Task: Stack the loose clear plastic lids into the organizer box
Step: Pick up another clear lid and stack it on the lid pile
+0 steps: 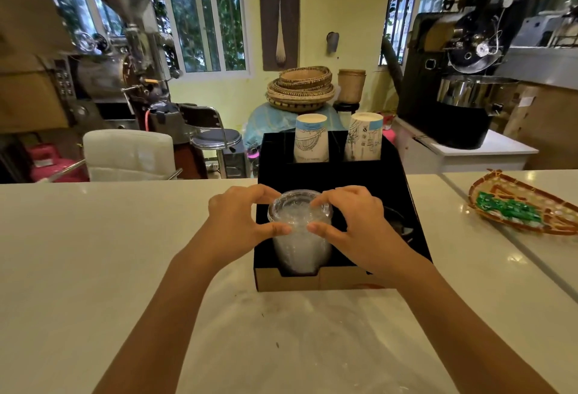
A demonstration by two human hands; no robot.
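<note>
A tall stack of clear plastic lids (299,237) stands in the front left compartment of the black organizer box (331,174) on the white counter. My left hand (240,221) grips the top of the stack from the left, thumb in front and fingers behind. My right hand (350,221) holds the same stack from the right in the same way. Two stacks of upside-down paper cups (311,138) (364,137) fill the box's rear compartments. The front right compartment is mostly hidden by my right hand.
A clear plastic sheet or bag (306,337) lies on the counter in front of the box. A woven tray with green packets (525,206) sits at the right. Beyond the counter stand a white chair (128,154), a stool and coffee roasting machines.
</note>
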